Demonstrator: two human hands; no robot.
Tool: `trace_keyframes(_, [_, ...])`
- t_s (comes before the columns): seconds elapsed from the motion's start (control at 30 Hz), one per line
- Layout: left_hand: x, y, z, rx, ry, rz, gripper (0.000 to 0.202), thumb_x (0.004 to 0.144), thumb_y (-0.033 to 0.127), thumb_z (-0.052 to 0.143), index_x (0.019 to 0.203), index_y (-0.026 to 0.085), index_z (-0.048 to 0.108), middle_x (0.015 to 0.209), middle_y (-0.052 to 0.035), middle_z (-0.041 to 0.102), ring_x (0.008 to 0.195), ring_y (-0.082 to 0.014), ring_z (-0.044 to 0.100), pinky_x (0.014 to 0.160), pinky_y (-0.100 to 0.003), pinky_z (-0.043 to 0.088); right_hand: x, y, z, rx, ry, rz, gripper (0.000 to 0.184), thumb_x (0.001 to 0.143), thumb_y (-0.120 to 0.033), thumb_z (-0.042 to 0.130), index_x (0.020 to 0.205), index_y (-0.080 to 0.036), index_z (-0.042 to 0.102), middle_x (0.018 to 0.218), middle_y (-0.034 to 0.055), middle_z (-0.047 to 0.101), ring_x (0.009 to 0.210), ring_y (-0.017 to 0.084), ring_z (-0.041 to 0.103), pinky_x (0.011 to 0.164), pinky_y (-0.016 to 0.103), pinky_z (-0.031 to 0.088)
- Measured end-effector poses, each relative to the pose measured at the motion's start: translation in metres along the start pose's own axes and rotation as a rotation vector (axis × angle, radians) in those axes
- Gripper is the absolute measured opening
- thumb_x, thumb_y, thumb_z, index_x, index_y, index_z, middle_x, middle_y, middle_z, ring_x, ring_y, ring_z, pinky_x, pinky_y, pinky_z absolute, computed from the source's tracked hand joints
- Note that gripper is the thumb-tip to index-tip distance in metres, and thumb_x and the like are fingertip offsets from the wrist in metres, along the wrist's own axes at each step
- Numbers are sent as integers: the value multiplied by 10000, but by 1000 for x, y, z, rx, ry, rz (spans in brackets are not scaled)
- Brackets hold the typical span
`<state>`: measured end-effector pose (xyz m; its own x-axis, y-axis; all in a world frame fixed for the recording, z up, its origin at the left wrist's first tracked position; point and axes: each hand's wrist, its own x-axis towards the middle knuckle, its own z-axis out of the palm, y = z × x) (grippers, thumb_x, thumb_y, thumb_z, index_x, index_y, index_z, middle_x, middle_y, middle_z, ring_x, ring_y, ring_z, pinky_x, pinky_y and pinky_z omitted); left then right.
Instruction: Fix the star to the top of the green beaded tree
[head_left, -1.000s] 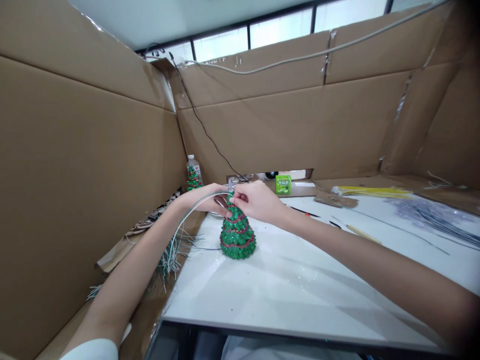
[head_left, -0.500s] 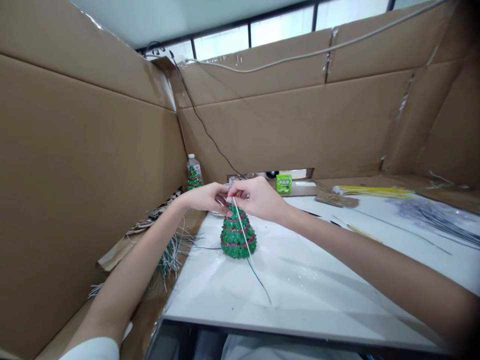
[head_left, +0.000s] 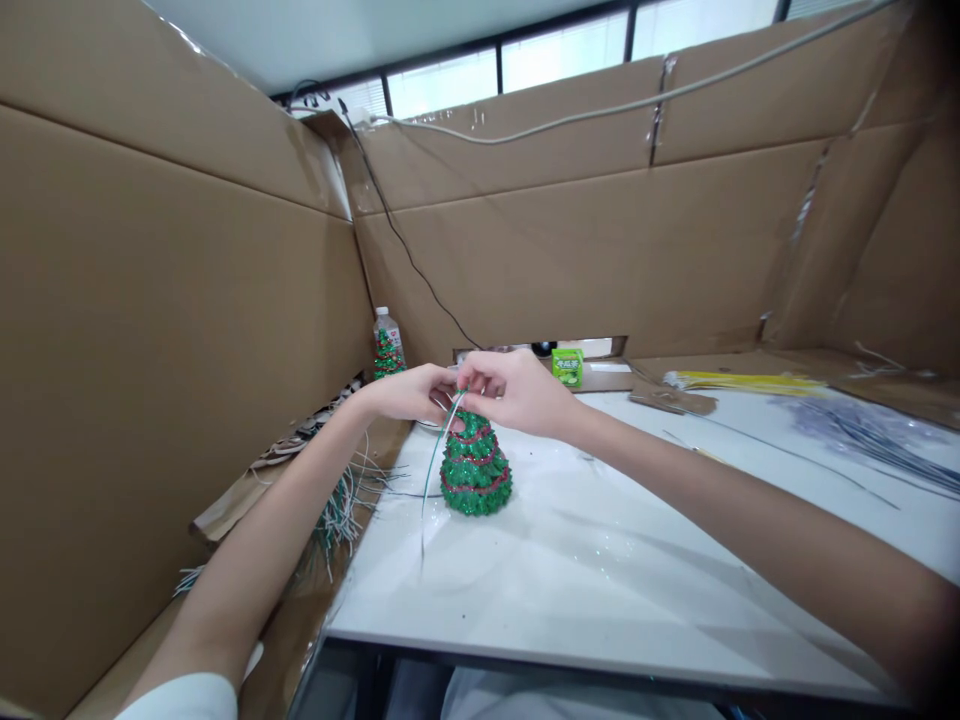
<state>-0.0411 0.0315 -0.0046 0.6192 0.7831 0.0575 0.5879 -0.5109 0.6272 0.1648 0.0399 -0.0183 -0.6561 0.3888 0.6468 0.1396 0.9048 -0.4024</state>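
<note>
A small green beaded Christmas tree (head_left: 477,470) with red bands stands upright on the white table. Both my hands meet at its tip. My left hand (head_left: 424,395) has its thumb and fingers closed around the top, which they partly cover. With thumb and index finger together, my right hand (head_left: 510,390) pinches thin wire at the tip. From that pinch a green and white wire (head_left: 431,470) hangs down over the tree's left side. Exactly how the wire passes round the tip is hidden by my fingers.
Cut wires (head_left: 341,520) bristle at the table's left edge. A bottle (head_left: 384,325) stands behind another decorated tree (head_left: 388,357). A green packet (head_left: 568,368), yellow strips (head_left: 742,382) and dark wires (head_left: 892,440) lie toward the back and right. Cardboard walls (head_left: 585,250) surround the table.
The wire's loose end has swung from the front right of the tree to its left side. My right fingers have shifted slightly at the tip; my left hand is nearly still.
</note>
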Motion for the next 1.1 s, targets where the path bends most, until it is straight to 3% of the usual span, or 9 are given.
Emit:
trace_keyframes(0.17, [0,2,-1,4,-16,0,358,703,252,746,1015,122,625,986,-77,693,911,-188,659,805,-315,536,0,10,4,-121,-24,5,69,766,-195,568,710,-160,587,648,-12,604,605,83,520,587,229,367])
trace_keyframes(0.3, [0,2,-1,-16,-18,-2,361,700,225,740,1022,120,617,978,-81,696,892,-185,668,796,-320,538,-4,10,7,-31,-32,73,164,723,-189,614,882,-171,578,675,-18,636,593,85,540,568,217,373])
trace_keyframes(0.5, [1,2,0,-6,-18,25,269,705,213,729,939,127,629,913,-58,698,838,-161,664,766,-291,535,-5,3,7,-50,-13,-89,37,741,-163,590,707,-158,577,637,-22,607,574,69,506,573,214,357])
trace_keyframes(0.63, [-1,3,-1,29,-25,-10,318,707,261,720,978,133,611,959,-66,683,887,-186,660,775,-299,524,-5,13,13,-76,17,36,63,730,-178,612,676,-156,589,622,-19,597,569,76,498,550,216,344])
trace_keyframes(0.7, [-6,12,-2,151,38,-18,422,676,315,745,1027,143,588,1026,-76,651,910,-194,638,769,-297,514,-5,17,16,-26,32,91,68,725,-185,623,674,-152,593,637,-10,607,582,80,515,564,220,360])
trace_keyframes(0.77, [-16,31,-1,335,212,20,627,594,356,800,1130,168,534,1138,-91,582,941,-196,591,772,-292,499,-5,17,17,51,33,142,86,719,-202,635,669,-148,591,642,-1,614,586,87,531,568,226,374])
trace_keyframes(0.87, [-32,66,5,468,384,135,619,594,352,802,1112,170,516,993,-49,566,830,-155,541,682,-243,468,-5,15,16,142,23,240,132,703,-253,659,675,-144,589,631,9,611,556,99,535,528,232,374])
trace_keyframes(1.03, [-36,95,20,511,221,252,103,776,240,651,855,190,694,719,3,626,624,-97,527,591,-208,422,-4,15,14,214,16,244,95,697,-232,613,710,-138,602,661,17,617,566,101,530,497,223,366])
trace_keyframes(1.1, [-32,94,23,491,230,276,121,800,199,605,772,182,721,727,-16,673,628,-100,569,601,-211,441,-3,16,13,221,24,227,80,670,-212,616,685,-138,589,640,7,598,574,99,519,504,218,368])
